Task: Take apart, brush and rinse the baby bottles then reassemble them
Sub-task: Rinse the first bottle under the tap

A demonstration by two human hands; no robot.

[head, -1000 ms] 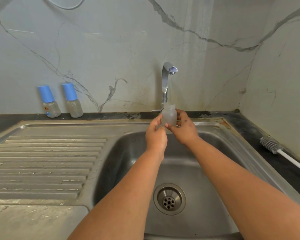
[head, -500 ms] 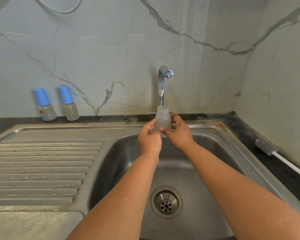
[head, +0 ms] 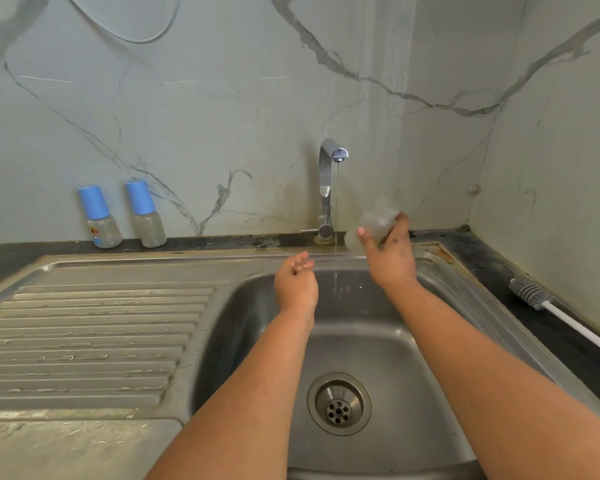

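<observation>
over the back right of the sink basin, the right hand grips the clear bottle body, fingers and thumb curled round it, with the thumb tip showing on its near side. the bottle body is blurred; it lies tilted, its long axis running from lower left to upper right, and which end is the open mouth cannot be told. it sits just right of the thin stream of water falling from the tap, apart from the stream, above the sink's rear rim.

the left hand hangs over the basin's back left part, holding nothing, its fingers loosely curled with the fingertips close together; it is well apart from the bottle body and touches nothing.

on the dark counter against the marble wall to the left stand two capped baby bottles, upright and side by side: one with a printed label and one plain, both with blue caps. to the right of the basin a bottle brush lies on the counter, bristled head toward the wall, white handle running toward the near right. a ribbed drainboard fills the left.
</observation>
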